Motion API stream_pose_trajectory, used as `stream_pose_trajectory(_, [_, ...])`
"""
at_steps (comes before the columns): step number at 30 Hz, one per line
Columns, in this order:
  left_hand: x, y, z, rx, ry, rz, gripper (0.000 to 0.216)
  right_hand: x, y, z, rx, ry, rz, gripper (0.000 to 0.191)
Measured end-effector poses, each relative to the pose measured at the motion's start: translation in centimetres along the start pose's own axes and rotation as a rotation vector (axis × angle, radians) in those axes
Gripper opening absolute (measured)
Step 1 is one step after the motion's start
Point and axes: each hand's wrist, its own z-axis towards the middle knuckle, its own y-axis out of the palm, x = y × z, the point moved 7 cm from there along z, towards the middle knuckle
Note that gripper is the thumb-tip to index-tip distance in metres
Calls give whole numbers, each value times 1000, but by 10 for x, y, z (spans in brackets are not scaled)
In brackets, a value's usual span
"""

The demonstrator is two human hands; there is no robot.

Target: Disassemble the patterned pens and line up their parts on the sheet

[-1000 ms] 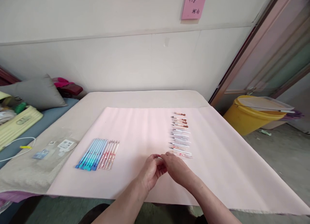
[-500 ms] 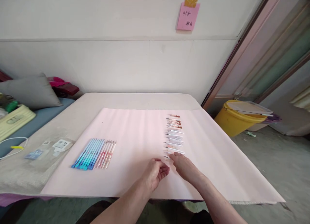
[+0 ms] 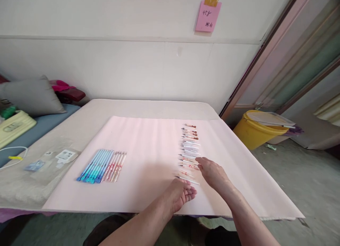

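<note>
A column of slim pens (image 3: 189,141) lies crosswise on the pale pink sheet, some with brown ends and others whitish or clear. My right hand (image 3: 212,171) is at the right ends of the lower pens, fingers extended, fingertips touching or very near a pen end. Palm partly up, my left hand (image 3: 183,194) rests at the bottom of the column with its fingers loosely spread. Just above its fingers a white pen (image 3: 189,180) lies at a slant; whether they touch it I cannot tell. To the left are blue pens (image 3: 97,166) and red-and-white pens (image 3: 114,167), side by side.
The pink sheet (image 3: 148,139) covers much of a padded table (image 3: 151,107) against a white wall. Clear plastic packaging (image 3: 54,164) lies at the left. A grey cushion (image 3: 33,97) is beyond it. A yellow bucket (image 3: 256,130) stands on the floor to the right.
My right hand has shifted slightly up and right along the pen ends. My left hand has moved a little right and lower, and the slanted white pen now shows beside it.
</note>
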Motion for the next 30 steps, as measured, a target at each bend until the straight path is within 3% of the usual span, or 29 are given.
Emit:
stream_pose_trajectory(10, [6, 8, 16, -17, 55, 15, 27, 14, -5, 0, 11, 53, 12, 28])
stream_pose_trajectory(18, [12, -1, -2, -14, 55, 83, 18, 18, -13, 0, 49, 93, 19, 29])
stream_pose_trajectory(22, [34, -12, -19, -9, 122, 152, 18, 5, -11, 0, 45, 53, 12, 24])
stream_pose_trajectory(25, [72, -23, -34, 4, 290, 389, 20, -9, -4, 2, 42, 16, 10, 23])
stream_pose_trajectory(27, [108, -35, -45, 110, 470, 727, 18, -18, 3, 4, 41, -9, 11, 25])
stream_pose_trajectory(30, [162, -70, -66, 566, 593, 1369, 16, -30, 14, 7, 29, -56, 6, 27])
